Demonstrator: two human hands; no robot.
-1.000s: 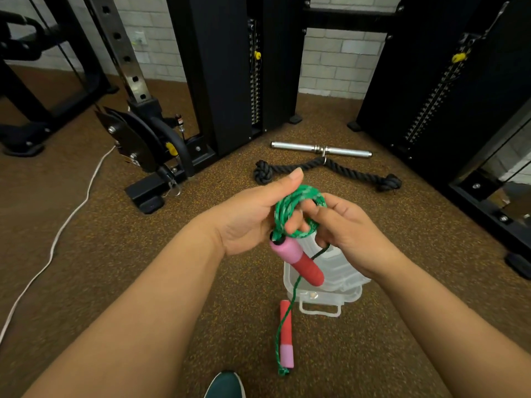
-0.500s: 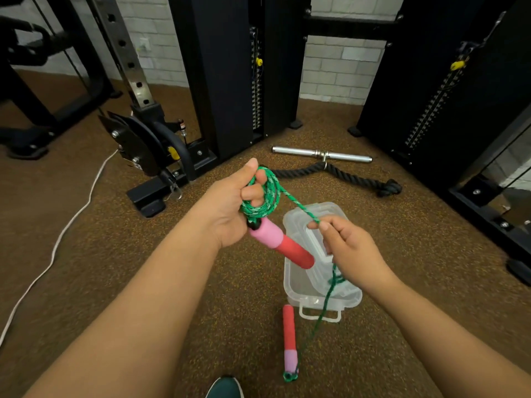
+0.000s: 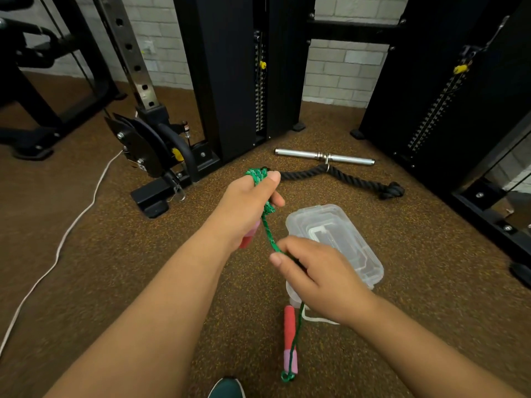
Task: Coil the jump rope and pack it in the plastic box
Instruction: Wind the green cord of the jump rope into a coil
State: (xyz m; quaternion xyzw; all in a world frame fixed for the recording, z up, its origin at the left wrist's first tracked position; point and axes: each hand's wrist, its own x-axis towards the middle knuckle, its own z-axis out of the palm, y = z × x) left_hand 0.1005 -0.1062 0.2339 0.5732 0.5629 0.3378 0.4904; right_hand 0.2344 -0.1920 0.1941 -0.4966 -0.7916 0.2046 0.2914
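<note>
Mid-coil. Left hand (image 3: 247, 208) clenched on the green coil (image 3: 257, 175) w/ one handle (image 3: 248, 238) tucked under the palm. Right hand (image 3: 319, 278) pinches the rope (image 3: 268, 235) just below, over the box (image 3: 370, 265) on the floor (image 3: 86, 254). Other handle (image 3: 290, 338) lies beside the box's near end. Next: prob. another loop onto the left hand, drawing in the slack, then coil into the box; lid looks shut, can't be sure.

No text, label, brand, number or sign can be read anywhere in this view.
</note>
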